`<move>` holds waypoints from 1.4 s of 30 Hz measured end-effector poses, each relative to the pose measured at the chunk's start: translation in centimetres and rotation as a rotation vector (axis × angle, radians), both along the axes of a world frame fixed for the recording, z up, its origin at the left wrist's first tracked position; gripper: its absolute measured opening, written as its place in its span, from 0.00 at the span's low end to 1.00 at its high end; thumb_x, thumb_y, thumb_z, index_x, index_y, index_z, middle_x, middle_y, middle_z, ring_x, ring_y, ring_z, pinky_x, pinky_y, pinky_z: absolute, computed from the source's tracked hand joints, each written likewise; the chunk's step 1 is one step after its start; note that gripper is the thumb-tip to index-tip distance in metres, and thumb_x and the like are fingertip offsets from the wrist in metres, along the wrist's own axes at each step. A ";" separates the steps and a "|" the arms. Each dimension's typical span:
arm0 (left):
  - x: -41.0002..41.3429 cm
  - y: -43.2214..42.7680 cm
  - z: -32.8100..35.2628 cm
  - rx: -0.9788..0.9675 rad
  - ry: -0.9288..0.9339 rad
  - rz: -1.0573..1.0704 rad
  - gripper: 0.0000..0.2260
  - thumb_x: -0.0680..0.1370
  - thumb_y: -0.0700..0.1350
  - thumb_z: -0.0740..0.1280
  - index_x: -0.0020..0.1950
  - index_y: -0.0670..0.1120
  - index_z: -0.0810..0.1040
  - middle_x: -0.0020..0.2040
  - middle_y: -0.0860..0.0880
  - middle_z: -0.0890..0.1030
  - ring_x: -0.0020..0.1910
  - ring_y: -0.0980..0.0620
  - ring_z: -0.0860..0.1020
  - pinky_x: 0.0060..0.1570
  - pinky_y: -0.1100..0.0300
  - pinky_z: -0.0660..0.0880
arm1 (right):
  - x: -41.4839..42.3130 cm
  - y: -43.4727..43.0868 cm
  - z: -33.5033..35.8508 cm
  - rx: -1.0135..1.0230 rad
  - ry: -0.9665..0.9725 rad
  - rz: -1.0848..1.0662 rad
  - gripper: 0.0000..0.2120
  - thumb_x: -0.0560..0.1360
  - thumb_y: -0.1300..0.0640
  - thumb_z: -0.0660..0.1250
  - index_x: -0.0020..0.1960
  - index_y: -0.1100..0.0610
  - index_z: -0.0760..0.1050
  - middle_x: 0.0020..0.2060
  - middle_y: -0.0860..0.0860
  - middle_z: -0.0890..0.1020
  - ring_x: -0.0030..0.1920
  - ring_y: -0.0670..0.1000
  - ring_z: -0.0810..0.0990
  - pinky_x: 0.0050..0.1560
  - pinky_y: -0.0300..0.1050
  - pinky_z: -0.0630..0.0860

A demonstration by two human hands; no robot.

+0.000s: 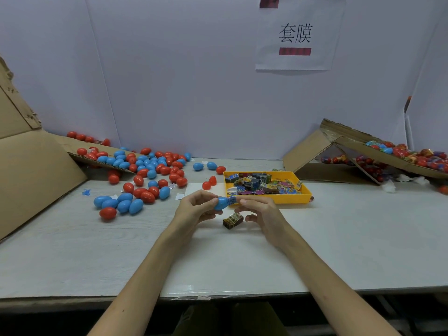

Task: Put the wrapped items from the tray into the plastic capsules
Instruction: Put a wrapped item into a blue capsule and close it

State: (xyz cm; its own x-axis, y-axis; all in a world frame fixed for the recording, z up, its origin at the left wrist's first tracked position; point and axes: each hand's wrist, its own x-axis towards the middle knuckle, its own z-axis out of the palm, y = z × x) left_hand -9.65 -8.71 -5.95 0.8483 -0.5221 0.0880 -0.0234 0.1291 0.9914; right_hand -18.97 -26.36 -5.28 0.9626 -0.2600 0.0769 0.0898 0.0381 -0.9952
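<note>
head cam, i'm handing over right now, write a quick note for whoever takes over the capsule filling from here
Left hand grips the blue capsule above the table.
Right hand pinches a wrapped item at the capsule's open end; it is not fully in.
A brown packet lies on the table below the hands.
The yellow tray holds many more packets; loose capsules lie to the left.
Which capsules are already filled, I cannot tell.
Left to do: seat this item, then work through the tray.

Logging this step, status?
Left hand holds blue capsule. Right hand pinches wrapped item at its opening. Loose brown packet on table beneath, not blocking.
</note>
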 end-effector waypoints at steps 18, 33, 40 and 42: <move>-0.5 0.2 0.3 0.047 -0.069 -0.056 0.09 0.77 0.44 0.71 0.57 0.52 0.82 0.54 0.52 0.85 0.49 0.49 0.84 0.45 0.63 0.79 | -0.1 0.4 0.1 -0.076 0.014 0.006 0.07 0.77 0.57 0.68 0.52 0.54 0.84 0.46 0.52 0.86 0.45 0.49 0.84 0.43 0.41 0.74; -0.7 -0.1 0.1 0.062 -0.112 -0.004 0.07 0.78 0.39 0.70 0.54 0.48 0.82 0.57 0.46 0.83 0.51 0.47 0.84 0.47 0.59 0.82 | 0.2 0.1 -0.1 -0.073 -0.004 -0.064 0.08 0.78 0.58 0.66 0.49 0.57 0.84 0.43 0.52 0.86 0.42 0.48 0.83 0.39 0.39 0.75; -0.9 -0.2 0.2 0.103 -0.223 0.027 0.11 0.74 0.35 0.73 0.51 0.50 0.82 0.52 0.53 0.85 0.50 0.54 0.83 0.42 0.63 0.80 | 0.3 0.0 -0.5 -0.132 0.021 -0.084 0.07 0.77 0.54 0.69 0.45 0.53 0.84 0.40 0.49 0.86 0.38 0.44 0.81 0.37 0.37 0.74; -1.1 -0.4 0.1 0.131 -0.303 0.000 0.14 0.72 0.31 0.73 0.49 0.49 0.82 0.51 0.53 0.85 0.49 0.57 0.84 0.43 0.65 0.79 | 0.4 0.1 -0.6 -0.183 0.011 -0.074 0.05 0.76 0.53 0.71 0.43 0.51 0.84 0.38 0.48 0.85 0.36 0.44 0.80 0.34 0.36 0.75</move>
